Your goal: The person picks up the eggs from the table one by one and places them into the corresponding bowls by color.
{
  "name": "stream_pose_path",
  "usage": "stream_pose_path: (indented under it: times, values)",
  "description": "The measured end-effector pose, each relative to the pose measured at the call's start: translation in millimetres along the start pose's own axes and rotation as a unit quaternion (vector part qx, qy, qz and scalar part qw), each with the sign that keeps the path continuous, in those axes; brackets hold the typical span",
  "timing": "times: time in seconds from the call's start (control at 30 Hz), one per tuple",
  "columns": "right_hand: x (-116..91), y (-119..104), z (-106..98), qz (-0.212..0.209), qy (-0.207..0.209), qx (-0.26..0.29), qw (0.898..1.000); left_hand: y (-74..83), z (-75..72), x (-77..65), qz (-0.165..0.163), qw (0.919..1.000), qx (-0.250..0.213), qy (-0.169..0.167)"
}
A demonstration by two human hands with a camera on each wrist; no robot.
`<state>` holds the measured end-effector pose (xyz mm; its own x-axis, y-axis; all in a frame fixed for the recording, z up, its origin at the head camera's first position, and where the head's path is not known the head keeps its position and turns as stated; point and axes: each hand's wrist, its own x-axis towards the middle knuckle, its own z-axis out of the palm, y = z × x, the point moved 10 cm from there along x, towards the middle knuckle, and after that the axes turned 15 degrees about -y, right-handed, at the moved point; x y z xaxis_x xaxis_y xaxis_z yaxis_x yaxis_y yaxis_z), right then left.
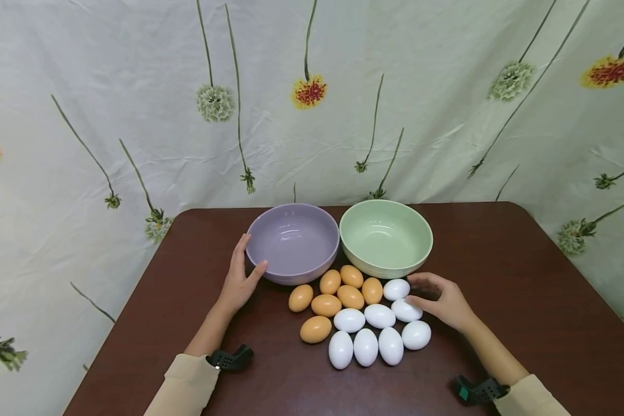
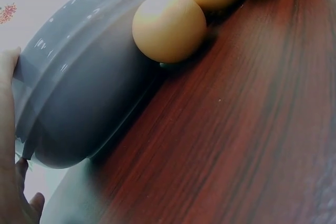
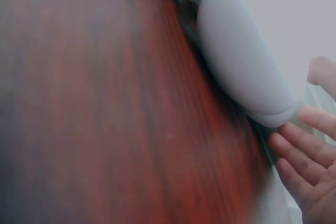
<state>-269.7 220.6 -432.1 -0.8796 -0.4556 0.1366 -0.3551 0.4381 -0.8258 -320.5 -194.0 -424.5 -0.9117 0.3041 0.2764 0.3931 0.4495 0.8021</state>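
My left hand [image 1: 241, 286] rests against the near left side of a purple bowl [image 1: 293, 274], thumb and fingers spread along its outside. In the left wrist view the same bowl [image 2: 89, 72] shows from the side, with part of the hand [image 2: 8, 145] at the left edge. My right hand [image 1: 446, 300] reaches over the white eggs at their right side. Its thumb is by one white egg [image 1: 407, 311], and its fingertips are near another white egg [image 1: 396, 290]. The right wrist view shows those fingers [image 3: 296, 153] spread beside a white egg [image 3: 241, 51]; nothing is gripped.
A light green bowl [image 1: 386, 263] stands to the right of the purple one, rims close together. Several brown eggs [image 1: 326, 305] lie before the bowls, and several white eggs [image 1: 366, 348] lie nearer and to the right. The dark wooden table [image 1: 520, 277] meets a flowered cloth [image 1: 343, 144] behind.
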Motion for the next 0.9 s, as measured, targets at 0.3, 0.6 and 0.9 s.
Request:
stream_pose_path:
  times: [0.3,0.6,0.9]
  values:
    - [-7,-6,3,-0.02,-0.009,0.018,1.0,0.5,0.7,0.2,0.0,1.0,-0.007,-0.002]
    - [-10,0,6,0.002,-0.038,0.029,0.999,-2.2,0.9,-0.1,-0.004,1.0,-0.006,0.0]
    - [-15,2,8,0.005,-0.051,0.039,0.998,-4.1,0.9,-0.2,-0.005,1.0,-0.008,-0.001]
